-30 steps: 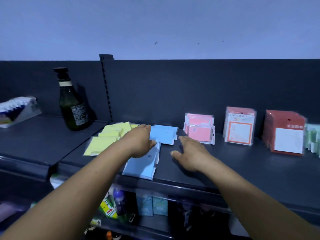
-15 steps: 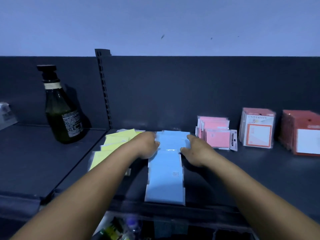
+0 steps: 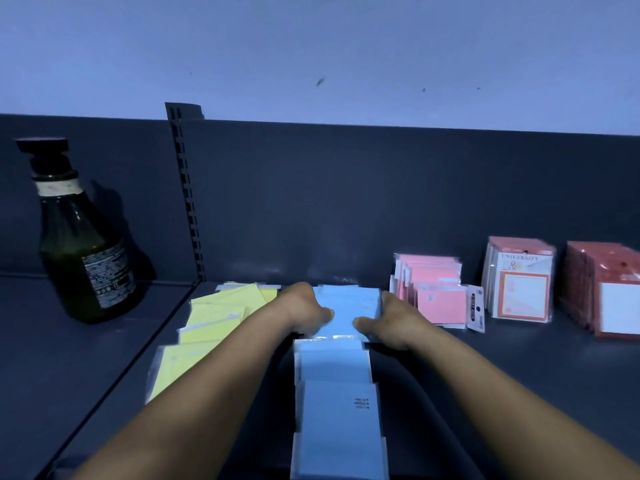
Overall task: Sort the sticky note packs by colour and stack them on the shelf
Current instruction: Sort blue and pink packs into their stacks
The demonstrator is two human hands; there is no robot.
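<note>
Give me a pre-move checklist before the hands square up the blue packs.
1. Left hand on the left edge of the blue packs: ok.
2. Right hand on their right edge: ok.
3. Blue row squared: not ok, the packs overlap in a line running toward the shelf's front.
4. Yellow packs tidy: not ok, fanned out and overlapping.
5. Pink packs apart from the blue ones: ok.
6. How the fingers grip: cannot tell, hidden behind the hands.

Retail shop. Dark metal gondola shelf (image 3: pixel 485 368) with slotted upright (image 3: pixel 188 209) and back panel. Wrapped sticky-note packs (image 3: pixel 440 299) stand faced in rows like stock. A pump bottle (image 3: pixel 83 258) occupies the adjoining bay.
</note>
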